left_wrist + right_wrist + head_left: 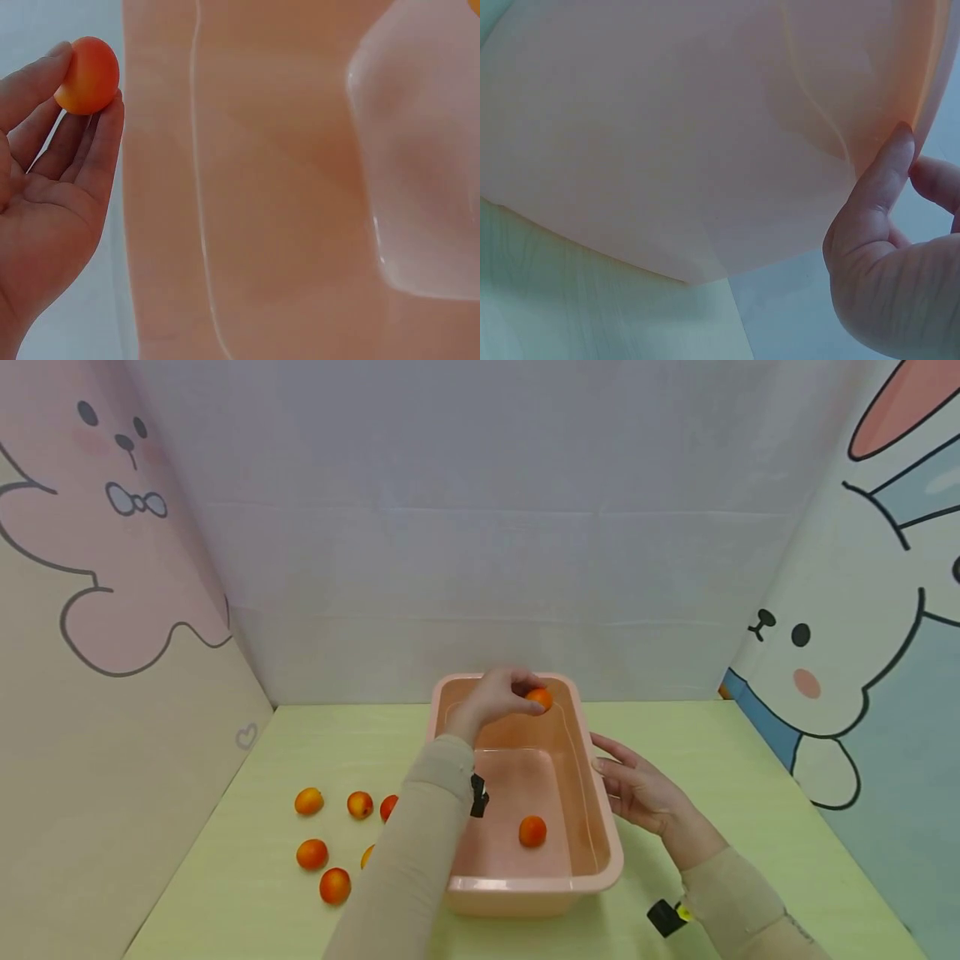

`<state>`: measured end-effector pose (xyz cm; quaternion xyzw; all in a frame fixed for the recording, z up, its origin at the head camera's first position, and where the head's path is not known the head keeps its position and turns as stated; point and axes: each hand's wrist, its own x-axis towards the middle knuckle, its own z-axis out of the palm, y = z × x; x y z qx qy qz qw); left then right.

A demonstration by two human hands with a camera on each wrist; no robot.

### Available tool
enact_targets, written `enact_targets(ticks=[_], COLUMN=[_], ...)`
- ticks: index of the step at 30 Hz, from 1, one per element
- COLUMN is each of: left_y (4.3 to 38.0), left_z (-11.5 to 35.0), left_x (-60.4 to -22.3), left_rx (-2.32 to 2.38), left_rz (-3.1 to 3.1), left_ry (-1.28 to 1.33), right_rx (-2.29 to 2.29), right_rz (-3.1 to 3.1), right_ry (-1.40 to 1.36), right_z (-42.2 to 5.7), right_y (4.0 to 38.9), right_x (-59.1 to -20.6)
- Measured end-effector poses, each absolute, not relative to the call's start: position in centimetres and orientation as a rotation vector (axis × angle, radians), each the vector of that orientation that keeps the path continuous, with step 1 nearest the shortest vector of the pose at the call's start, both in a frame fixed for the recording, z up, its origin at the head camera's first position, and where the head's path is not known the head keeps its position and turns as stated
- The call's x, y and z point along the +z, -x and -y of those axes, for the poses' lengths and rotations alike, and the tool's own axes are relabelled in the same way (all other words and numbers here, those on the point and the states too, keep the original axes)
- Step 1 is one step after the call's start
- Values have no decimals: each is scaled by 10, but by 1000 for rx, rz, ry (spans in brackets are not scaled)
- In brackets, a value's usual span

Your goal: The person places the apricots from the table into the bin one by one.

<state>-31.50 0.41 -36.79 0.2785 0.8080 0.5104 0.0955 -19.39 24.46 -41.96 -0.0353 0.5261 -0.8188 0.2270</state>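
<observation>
1. Head view: from where I stand, the left hand (pixel 497 695) reaches across a pink basin (pixel 525 885), pinching one orange fruit (pixel 539 699) between thumb and fingers.
2. That held fruit is over the basin's far end; how high it hangs I cannot tell.
3. The left wrist view shows the pinch up close: thumb on one side of the fruit, fingertips beneath it, the palm bare.
4. The right hand (pixel 641 789) is at the basin's right side, thumb and fingertips touching the rim, its fingers loosely spread. How firmly they press, I cannot tell.
5. Another fruit, the basin fruit (pixel 532 832), rests on the basin floor, toward the near end.
6. Left of the basin, loose fruits (pixel 312 854) in orange, red and yellow lie scattered on the pale table (pixel 247 877). I count six, two of them partly hidden by the left sleeve (pixel 416 852).
7. A small black block (pixel 478 796) shows beside the left cuff, and a black piece (pixel 666 917) with a bit of yellow sits by the right sleeve (pixel 731 893).
8. Behind it all hangs a creased, pale backdrop (pixel 487 560), with a cartoon rabbit (pixel 832 643) on the panel to the right.
</observation>
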Motion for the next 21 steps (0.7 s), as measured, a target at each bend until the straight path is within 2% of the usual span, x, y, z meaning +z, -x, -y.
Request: enact_targets(ticks=[21], left_y=[321], left_z=[-6], left_x=[-389], left_rx=[1327], left_rz=[-2425], left_ry=[-782], right_rx=[-2247], right_rz=[-1439], right_ry=[150], right_z=[-244], right_y=[193], right_x=[-421])
